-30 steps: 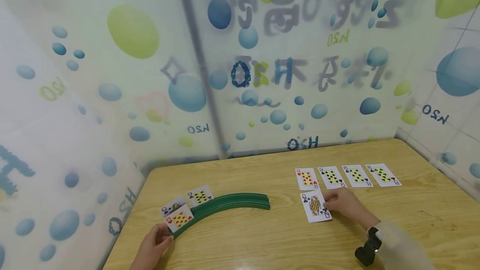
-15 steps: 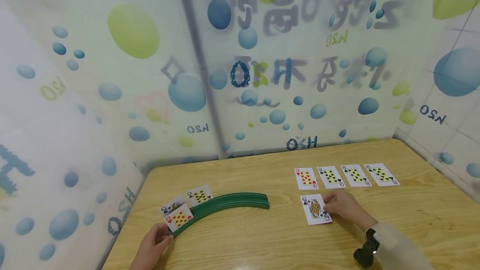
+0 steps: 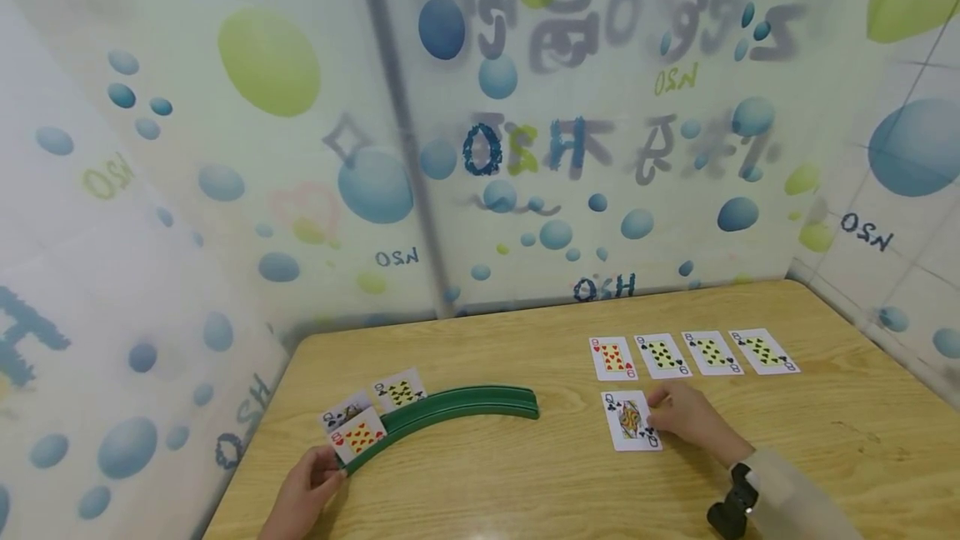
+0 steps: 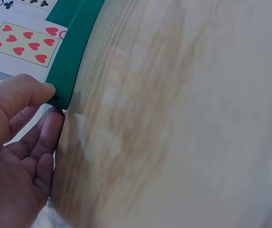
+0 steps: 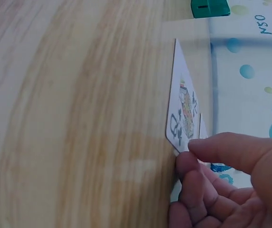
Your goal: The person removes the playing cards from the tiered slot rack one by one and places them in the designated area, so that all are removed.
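Note:
My right hand (image 3: 692,417) pinches the right edge of a queen of clubs playing card (image 3: 628,420) between thumb and fingers. In the right wrist view the queen (image 5: 184,102) is seen at a slant, low over the wood. My left hand (image 3: 306,486) holds the near left end of a curved green card holder (image 3: 465,401). In the left wrist view the thumb (image 4: 29,90) presses on top of the end of the holder (image 4: 74,57), with the fingers below. A hearts card (image 3: 360,435) stands in the holder, partly covering a black queen (image 3: 347,412); a clubs card (image 3: 400,391) is beside them.
Behind the queen of clubs lies a face-up row: a nine of hearts (image 3: 613,358), a black nine (image 3: 662,356) and two black eights, one of them the rightmost card (image 3: 765,351). A patterned curtain (image 3: 525,257) rises behind the wooden table (image 3: 480,490).
My right hand has straightened the queen of clubs slightly and brought it a little nearer to me. The left hand and the card holder have stayed in place.

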Demonstrator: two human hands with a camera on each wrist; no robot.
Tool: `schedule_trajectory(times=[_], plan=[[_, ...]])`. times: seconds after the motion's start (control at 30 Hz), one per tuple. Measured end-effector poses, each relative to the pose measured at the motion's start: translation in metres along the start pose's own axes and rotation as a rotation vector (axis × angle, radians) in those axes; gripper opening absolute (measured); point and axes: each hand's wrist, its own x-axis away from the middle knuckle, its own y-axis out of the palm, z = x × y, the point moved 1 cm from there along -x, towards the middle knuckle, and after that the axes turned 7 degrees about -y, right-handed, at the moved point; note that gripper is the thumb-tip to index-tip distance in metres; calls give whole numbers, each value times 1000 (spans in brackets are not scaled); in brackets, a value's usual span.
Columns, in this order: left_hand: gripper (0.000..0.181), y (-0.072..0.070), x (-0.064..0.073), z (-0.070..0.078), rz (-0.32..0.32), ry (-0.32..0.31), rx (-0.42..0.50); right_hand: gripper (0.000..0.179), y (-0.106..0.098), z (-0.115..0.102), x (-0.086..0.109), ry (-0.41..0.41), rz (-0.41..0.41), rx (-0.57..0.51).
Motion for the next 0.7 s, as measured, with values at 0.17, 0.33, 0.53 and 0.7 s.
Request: schedule_trajectory(times=[0.17,0.33,0.53,0.7], plan=[[30,0,0,-1,-4,-8,1,22,-2,-4,0,-39,10,11],[31,0,0,-1,-8,-11,0,18,1,-20,-5,-86,26,12],[31,0,-1,-1,-10,-11,-7,13,14,-44,-12,-194,16,-50],[30,-1,-1,0,-10,-16,-5,14,25,-67,-19,-314,-23,-87]])
